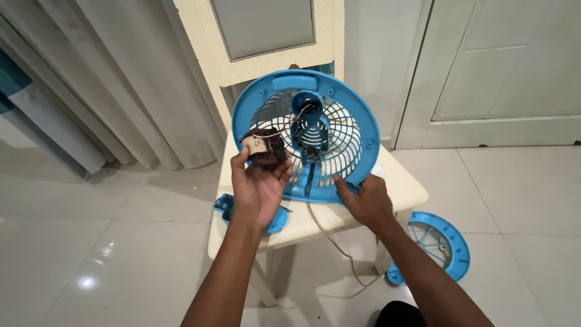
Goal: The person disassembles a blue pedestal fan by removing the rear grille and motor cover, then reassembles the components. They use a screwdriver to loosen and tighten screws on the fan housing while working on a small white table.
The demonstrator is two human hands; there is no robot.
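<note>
A round blue fan housing (363, 121) with a white grille stands upright on the seat of a cream plastic chair (405, 188), leaning against its back. My left hand (257, 188) holds a small dark fan motor (266, 148) with a pale label, lifted in front of the grille's left side. Thin wires (290, 124) run from the motor to the blue hub (308, 106) of the housing. My right hand (363, 200) rests on the housing's lower rim, fingers on its edge.
Another blue round grille (442, 242) leans on the white tiled floor by the chair's right leg. A blue part (225, 206) sits at the seat's left edge under my left hand. A pale power cord (339, 248) hangs off the seat. Curtains hang left, a door right.
</note>
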